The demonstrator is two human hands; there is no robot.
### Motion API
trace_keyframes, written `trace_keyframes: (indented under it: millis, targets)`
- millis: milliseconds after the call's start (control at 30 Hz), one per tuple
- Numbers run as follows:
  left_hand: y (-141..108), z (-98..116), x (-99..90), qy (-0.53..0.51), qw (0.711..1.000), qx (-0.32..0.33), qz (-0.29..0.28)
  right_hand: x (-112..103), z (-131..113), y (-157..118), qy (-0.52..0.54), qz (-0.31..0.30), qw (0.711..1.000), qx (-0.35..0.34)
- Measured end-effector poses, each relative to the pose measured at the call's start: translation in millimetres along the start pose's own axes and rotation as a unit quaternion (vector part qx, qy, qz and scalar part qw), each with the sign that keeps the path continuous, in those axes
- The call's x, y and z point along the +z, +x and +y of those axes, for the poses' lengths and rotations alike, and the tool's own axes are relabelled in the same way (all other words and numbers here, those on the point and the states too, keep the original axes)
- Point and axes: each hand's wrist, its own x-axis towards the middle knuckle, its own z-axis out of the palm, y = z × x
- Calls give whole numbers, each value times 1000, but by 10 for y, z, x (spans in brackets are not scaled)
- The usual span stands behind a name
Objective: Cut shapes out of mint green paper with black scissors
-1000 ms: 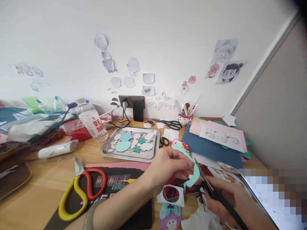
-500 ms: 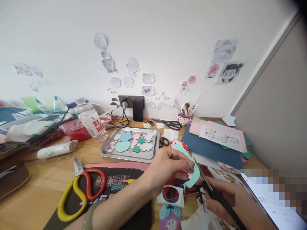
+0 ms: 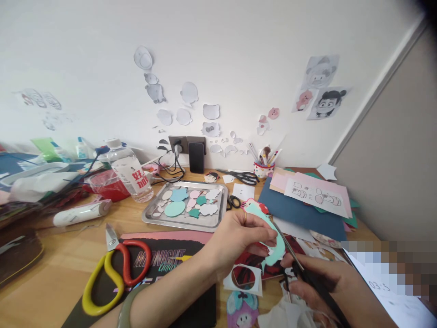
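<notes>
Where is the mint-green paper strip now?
Right of centre in the head view, the mint-green strip is pinched in the left hand, beside the black-handled scissors in the right hand.

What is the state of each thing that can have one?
Left hand: pinching mint paper
Right hand: gripping black-handled scissors
Black-handled scissors: opening unclear
Red-and-yellow scissors: blades shut
Bottle: capped, standing
Phone: upright, screen dark
Plug: in socket
Metal tray: holding paper cutouts
Right-edge screen: lit

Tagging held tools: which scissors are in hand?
Black pair in the right hand. Others lie unheld: red-yellow pair, a third beside the tray, a fourth beside the pen cup.
</notes>
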Motion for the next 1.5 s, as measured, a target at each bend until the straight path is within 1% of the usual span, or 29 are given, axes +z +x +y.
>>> trace_keyframes:
  millis: [100,167,267,333,467,567,733,800,900,1067,1133,1200,1267,1300,1367,1433,1500]
  targets:
    - [0,5,-5,-6,1000,3,-3,26,-29,-1,27,11,999,22]
    - [-1,13,-6,-8,1000,0,-1,38,-44,16,95,20,995,37]
    - [-3,13,5,9,1000,-16,3,41,-65,31,196,69,977,55]
    - [-9,-7,31,24,999,-32,2,39,-91,21,220,102,969,45]
    - [-22,-77,106,40,997,-63,-22,44,-154,-17,200,158,967,7]
    - [-18,-113,128,38,996,-76,-15,56,-169,-23,172,161,972,4]
    - [21,-128,82,-23,999,-37,25,72,-183,-10,180,170,969,5]
    - [32,-132,68,-43,998,-30,36,70,-196,-14,167,171,971,9]
    - [39,-137,58,-68,997,-28,37,61,-177,-18,134,160,978,10]
    - [49,-125,41,-116,992,8,50,63,-53,18,134,84,987,-10]
    - [47,-116,41,-128,990,15,53,55,-50,25,144,63,988,6]
    - [39,-113,49,-133,990,10,51,34,-99,19,128,21,992,3]
    - [27,-117,62,-133,990,-1,43,9,-178,10,93,-16,995,-34]
    - [21,-121,69,-131,991,-6,39,-1,-215,7,79,-23,995,-52]
    - [12,-131,84,-130,991,-14,31,-12,-256,8,73,-14,995,-68]
    - [5,-142,97,-131,991,-21,27,-15,-234,16,71,-14,994,-87]
    - [2,-151,108,-131,991,-24,24,-18,-165,25,54,-27,990,-125]
